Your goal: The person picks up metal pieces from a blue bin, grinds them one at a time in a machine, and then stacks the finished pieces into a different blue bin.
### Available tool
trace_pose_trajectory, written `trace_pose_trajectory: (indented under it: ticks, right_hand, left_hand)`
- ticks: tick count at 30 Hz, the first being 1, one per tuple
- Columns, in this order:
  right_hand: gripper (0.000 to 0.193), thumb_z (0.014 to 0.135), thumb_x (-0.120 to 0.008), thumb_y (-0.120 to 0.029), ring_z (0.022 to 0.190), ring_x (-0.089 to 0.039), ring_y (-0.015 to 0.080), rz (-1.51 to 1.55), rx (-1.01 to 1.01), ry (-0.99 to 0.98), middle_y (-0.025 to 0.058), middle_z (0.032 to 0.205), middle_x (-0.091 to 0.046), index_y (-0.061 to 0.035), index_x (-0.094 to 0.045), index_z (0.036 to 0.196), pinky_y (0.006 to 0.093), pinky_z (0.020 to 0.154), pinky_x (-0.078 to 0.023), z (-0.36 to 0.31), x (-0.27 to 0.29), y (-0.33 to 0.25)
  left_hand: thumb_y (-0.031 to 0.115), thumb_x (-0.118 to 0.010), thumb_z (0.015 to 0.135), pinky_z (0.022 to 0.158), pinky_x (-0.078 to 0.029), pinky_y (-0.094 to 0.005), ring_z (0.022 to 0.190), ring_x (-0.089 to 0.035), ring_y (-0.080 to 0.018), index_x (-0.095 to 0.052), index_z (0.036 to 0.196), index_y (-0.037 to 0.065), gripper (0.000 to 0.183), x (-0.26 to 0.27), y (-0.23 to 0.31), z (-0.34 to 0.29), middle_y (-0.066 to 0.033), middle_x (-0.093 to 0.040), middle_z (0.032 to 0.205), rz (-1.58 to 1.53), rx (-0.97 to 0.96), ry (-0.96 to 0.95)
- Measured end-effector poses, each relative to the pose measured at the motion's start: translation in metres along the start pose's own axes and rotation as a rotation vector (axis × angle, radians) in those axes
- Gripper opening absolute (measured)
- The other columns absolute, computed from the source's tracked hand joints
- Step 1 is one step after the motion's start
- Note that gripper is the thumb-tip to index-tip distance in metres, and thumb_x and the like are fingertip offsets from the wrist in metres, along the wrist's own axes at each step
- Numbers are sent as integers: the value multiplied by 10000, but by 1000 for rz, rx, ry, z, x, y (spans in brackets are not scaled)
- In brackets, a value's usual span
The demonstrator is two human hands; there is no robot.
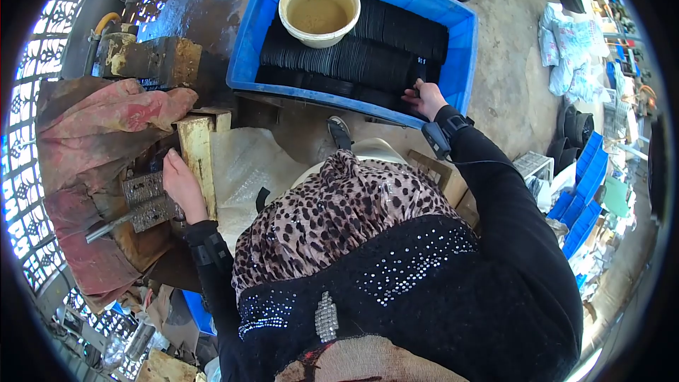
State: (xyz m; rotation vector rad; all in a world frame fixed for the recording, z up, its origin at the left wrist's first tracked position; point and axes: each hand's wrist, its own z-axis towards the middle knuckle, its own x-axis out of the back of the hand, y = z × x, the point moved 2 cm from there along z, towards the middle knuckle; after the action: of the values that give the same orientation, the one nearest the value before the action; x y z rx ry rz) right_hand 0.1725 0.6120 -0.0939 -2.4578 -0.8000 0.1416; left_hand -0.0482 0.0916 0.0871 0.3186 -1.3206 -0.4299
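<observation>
My right hand (pixel 426 101) reaches into the near right corner of a blue plastic tub (pixel 244 42). Its fingers pinch the edge of a black flat piece (pixel 419 74) at the end of the packed rows. Thin black flat pieces (pixel 339 60) stand on edge in these rows inside the tub. On the left, my left hand (pixel 185 185) is beside a ridged metal block (pixel 147 201), its fingers extended and close together. I see nothing held in it. A metal rod (pixel 109 228) sticks out from the block toward the left.
A cream bucket (pixel 320 32) of murky liquid sits on the black pieces. Stained reddish cloth (pixel 106 120) drapes around the metal block, next to a yellowish wooden post (pixel 196 163). Machinery (pixel 148 60) stands at the far left. White bags (pixel 573 49) and blue bins (pixel 583 191) lie to the right.
</observation>
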Motion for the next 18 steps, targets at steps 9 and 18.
trace_pose_trajectory:
  ticks: [9, 18]
  right_hand:
    - [227, 1016, -426, -330, 889, -632, 274, 17, 15, -22, 62, 867, -637, -126, -519, 978, 517, 911, -363, 7, 1, 5]
    - [224, 1007, -451, -305, 880, -623, 281, -34, 36, -8, 88, 876, -632, -96, -524, 977, 489, 891, -409, -4, -3, 1]
  left_hand:
    - [347, -402, 1020, 755, -456, -480, 879, -589, -457, -625, 1030, -39, 446, 1, 0, 0, -275, -641, 949, 3, 13, -17]
    - [347, -398, 1020, 751, -454, -482, 874, -590, -457, -627, 1032, -36, 446, 1, 0, -1, -275, -641, 942, 18, 25, -9]
